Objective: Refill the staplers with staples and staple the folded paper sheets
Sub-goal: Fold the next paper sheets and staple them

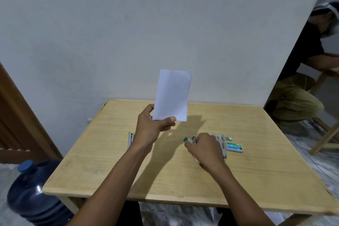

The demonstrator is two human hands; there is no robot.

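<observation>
While left hand point(152, 126) pinches paper point(172, 95), box point(234, 147) marked "10"

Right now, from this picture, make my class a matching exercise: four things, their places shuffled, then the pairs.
1 folded paper
2 staple box
3 yellow-tipped stapler
4 green stapler

a on the table, farthest right
b held up in the left hand
c on the table under the right hand
d on the table, beside the left wrist

Pairs: 1-b, 2-a, 3-d, 4-c
</observation>
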